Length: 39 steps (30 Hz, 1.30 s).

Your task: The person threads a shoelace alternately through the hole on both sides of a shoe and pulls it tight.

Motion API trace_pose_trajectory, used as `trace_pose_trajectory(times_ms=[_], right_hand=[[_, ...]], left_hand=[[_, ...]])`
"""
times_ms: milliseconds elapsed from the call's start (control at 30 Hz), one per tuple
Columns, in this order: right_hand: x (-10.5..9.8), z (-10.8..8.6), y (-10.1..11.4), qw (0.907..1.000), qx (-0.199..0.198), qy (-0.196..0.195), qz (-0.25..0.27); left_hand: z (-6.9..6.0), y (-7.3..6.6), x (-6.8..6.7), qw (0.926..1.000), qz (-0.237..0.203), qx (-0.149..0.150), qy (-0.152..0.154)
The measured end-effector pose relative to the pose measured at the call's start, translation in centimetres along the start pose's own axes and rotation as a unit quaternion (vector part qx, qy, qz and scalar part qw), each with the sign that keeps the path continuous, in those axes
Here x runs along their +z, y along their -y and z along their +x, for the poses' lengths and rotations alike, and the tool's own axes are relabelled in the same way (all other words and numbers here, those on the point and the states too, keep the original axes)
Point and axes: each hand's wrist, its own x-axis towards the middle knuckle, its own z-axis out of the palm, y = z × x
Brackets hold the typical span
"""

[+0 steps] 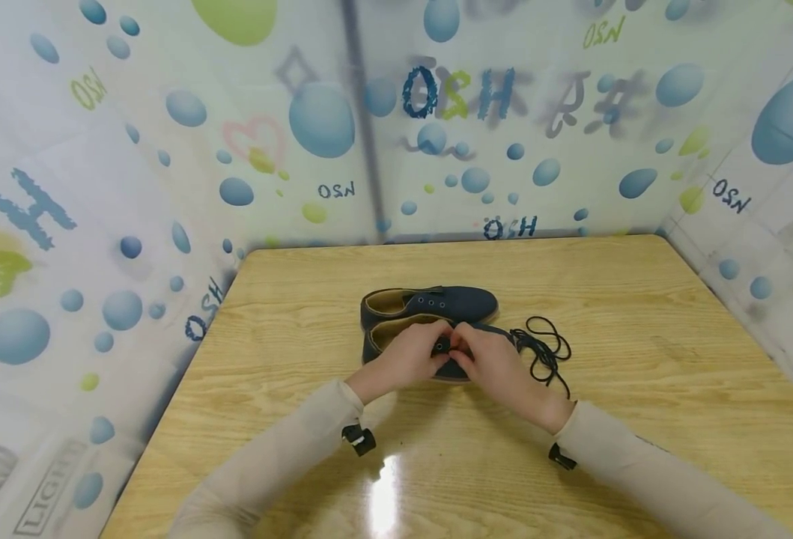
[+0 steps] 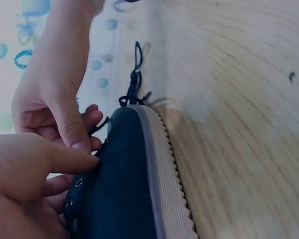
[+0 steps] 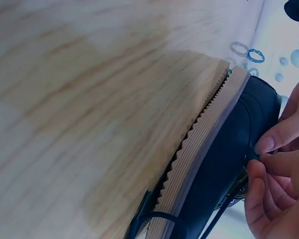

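A dark navy shoe [image 1: 451,370] with a pale ridged sole [image 2: 162,164] lies on its sole, toe to the right. My left hand [image 1: 409,350] grips its eyelet flap, thumb on the outside and fingers behind the edge, beside the metal eyelets [image 2: 78,182]. Close against it, my right hand [image 1: 497,367] pinches a thin dark shoelace [image 3: 220,213] at the flap. The fingertips hide the lace's end. Looped lengths of black lace [image 1: 550,352] lie by the toe.
A matching shoe [image 1: 470,301] stands just behind, its eyelets without lace. Both rest on a wooden table [image 1: 288,329]. Patterned curtains [image 1: 322,202] rise behind the table and at its sides.
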Motion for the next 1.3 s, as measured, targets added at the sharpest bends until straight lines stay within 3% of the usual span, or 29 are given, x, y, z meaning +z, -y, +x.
trace_pose_trajectory(times_ms=[167, 300, 533, 600, 700, 800, 900, 1033, 1300], right_hand=[[-0.1, 0.4, 0.2, 0.9995, 0.027, 0.014, 0.005], [-0.1, 0.5, 0.1, 0.9985, 0.050, 0.022, 0.000], [-0.3, 0.4, -0.4, 0.9961, 0.082, 0.032, -0.008], [-0.2, 0.4, -0.5, 0.9957, 0.083, 0.038, -0.014], [-0.2, 0.3, -0.5, 0.9954, 0.084, 0.043, -0.018], [-0.2, 0.4, -0.5, 0.9953, 0.084, 0.046, -0.017], [-0.1, 0.5, -0.5, 0.9943, 0.091, 0.055, -0.008], [-0.1, 0.8, -0.5, 0.9916, 0.105, 0.074, 0.008], [-0.4, 1.1, -0.4, 0.9888, 0.116, 0.080, 0.049]], left_hand=[[0.1, 0.3, -0.4, 0.9951, -0.095, -0.023, 0.017], [0.1, 0.2, -0.7, 0.9888, -0.143, -0.040, 0.012], [0.0, 0.1, -1.5, 0.9806, -0.178, -0.041, -0.071], [0.0, 0.0, -1.9, 0.9798, -0.180, -0.035, -0.080], [0.1, -0.1, -2.2, 0.9874, -0.141, -0.033, -0.065], [0.0, 0.1, -2.1, 0.9974, -0.052, -0.038, -0.032], [0.0, 0.3, -1.9, 0.9994, -0.003, -0.033, -0.008], [0.3, 0.6, -1.8, 0.9976, -0.057, -0.032, 0.022], [0.6, 0.9, -2.0, 0.9804, -0.176, -0.062, 0.063]])
